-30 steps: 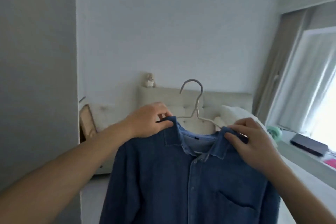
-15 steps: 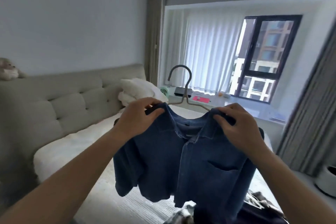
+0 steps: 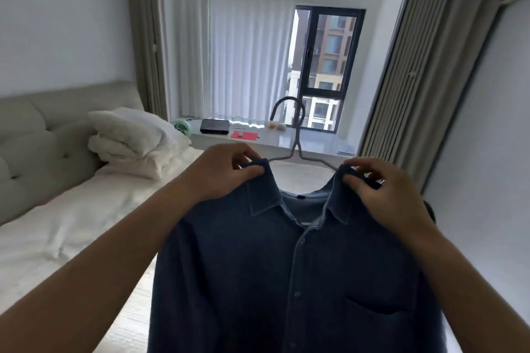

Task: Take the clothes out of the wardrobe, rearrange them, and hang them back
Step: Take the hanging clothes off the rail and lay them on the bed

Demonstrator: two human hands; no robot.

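No readable text, labels, brands or numbers anywhere in view, nothing legible on any surface, no signs.

Shirt [image 3: 286,281] hem below frame edge

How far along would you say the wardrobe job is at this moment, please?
Done: the blue denim shirt is out of the wardrobe and sits on its grey hanger. In hand: the left hand and right hand each pinch a shoulder by the collar, holding it up over the bed. Left: hanging it back; no wardrobe is in view, so other clothes cannot be judged.
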